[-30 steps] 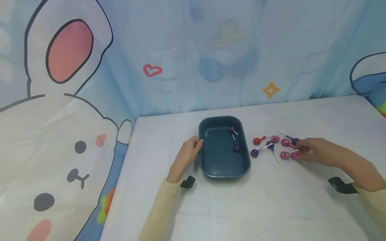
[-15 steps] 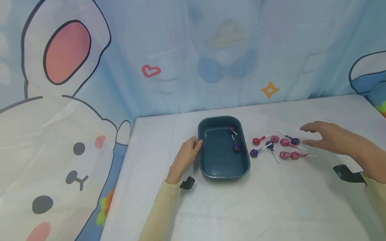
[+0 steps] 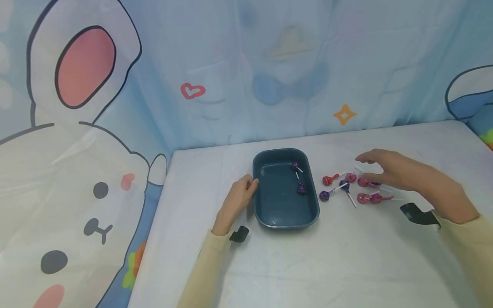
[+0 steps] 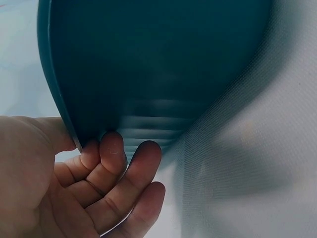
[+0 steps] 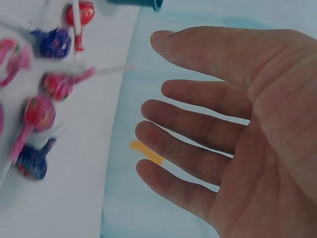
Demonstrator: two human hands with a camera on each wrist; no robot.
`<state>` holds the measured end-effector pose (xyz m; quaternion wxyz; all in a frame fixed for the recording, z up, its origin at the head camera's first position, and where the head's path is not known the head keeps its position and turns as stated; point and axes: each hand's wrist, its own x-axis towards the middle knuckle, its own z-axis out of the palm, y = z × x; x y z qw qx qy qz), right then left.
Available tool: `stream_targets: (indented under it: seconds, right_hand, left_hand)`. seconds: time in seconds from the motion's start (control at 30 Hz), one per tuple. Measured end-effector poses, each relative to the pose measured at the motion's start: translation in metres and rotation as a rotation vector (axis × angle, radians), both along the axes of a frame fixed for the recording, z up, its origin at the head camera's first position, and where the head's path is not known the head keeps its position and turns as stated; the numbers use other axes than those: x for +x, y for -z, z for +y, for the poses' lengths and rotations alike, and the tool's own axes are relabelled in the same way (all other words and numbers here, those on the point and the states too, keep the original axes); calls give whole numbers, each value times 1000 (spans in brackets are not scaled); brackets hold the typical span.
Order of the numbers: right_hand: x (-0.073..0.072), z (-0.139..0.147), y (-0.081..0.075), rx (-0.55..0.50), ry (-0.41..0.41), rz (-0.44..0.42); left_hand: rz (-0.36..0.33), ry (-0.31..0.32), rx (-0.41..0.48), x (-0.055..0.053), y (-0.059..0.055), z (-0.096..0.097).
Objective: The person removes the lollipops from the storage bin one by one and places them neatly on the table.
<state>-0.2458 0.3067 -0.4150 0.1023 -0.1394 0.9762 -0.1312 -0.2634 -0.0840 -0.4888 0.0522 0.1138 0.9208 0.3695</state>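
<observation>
A dark teal plastic tray point(image 3: 283, 209) stands on the white table with two purple-wrapped lollipops point(image 3: 302, 188) inside, toward its right wall. My left hand point(image 3: 239, 199) grips the tray's left rim; in the left wrist view the thumb is on one side of the wall and curled fingers point(image 4: 113, 148) on the other. Over the pile of lollipops to the right hovers my right hand point(image 3: 400, 171), fingers spread and holding nothing. Beneath and beside it lie several red, pink and purple lollipops, among them a red one point(image 3: 328, 180) and a pink one point(image 3: 376, 198). The hand partly covers a dark blue lollipop.
The white-covered table point(image 3: 327, 265) ends at a light blue cartoon curtain point(image 3: 239, 111) behind and a rabbit print point(image 3: 77, 192) at left. A purple lollipop point(image 3: 325, 196) lies close to the tray's right side.
My right hand lifts off the pink lollipop at the right of the pile, draws back empty, then moves left above the pile. The left hand and the tray stay in place.
</observation>
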Motion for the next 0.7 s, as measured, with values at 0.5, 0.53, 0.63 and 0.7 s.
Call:
stream_targets:
  seconds: [0.5, 0.53, 0.63, 0.7]
  right_hand:
    - [-12, -60, -16, 1, -132, 17]
    - [-12, -63, -16, 0, -140, 18]
    - [-14, -73, -19, -1, -162, 25]
    - [-15, -79, -20, 1, -182, 32]
  left_hand:
    - [-6, -1, -1, 0, 0, 0]
    - [-8, -2, 0, 0, 0, 0]
    - [-4, -2, 4, 0, 1, 0]
    - [-2, -1, 5, 0, 1, -1]
